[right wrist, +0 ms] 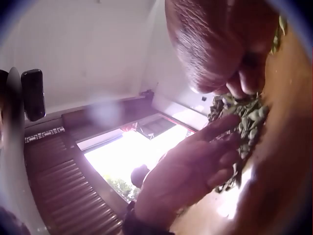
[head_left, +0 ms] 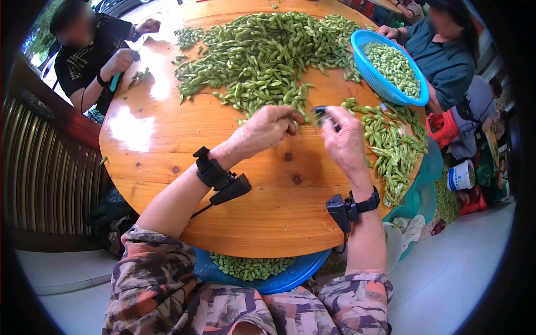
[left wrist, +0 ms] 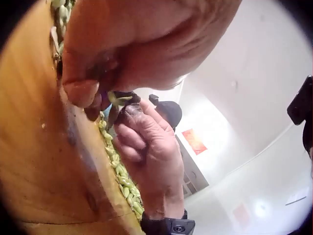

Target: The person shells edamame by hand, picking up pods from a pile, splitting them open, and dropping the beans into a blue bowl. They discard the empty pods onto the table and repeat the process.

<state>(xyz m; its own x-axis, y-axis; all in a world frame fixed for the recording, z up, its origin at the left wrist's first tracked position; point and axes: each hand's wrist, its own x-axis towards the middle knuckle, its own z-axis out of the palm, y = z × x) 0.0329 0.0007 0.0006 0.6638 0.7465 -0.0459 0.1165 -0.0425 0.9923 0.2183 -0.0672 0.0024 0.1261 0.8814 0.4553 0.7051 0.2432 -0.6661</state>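
My left hand is over the table, short of a large heap of green soybean pods. Its thumb and fingertips pinch one green pod, which points toward the right hand in the left wrist view. Close beside it, my right hand grips a small black tool, blurred, with its fingers curled round it; I cannot tell its exact kind. A second group of pods lies on the table just right of this hand. In the right wrist view, the left hand shows in front of the heap.
A blue basket full of pods stands at the table's right edge. Another blue basket with pods is below the table's near edge. One person sits at the left, another at the right. Green basins stand beside the wooden table.
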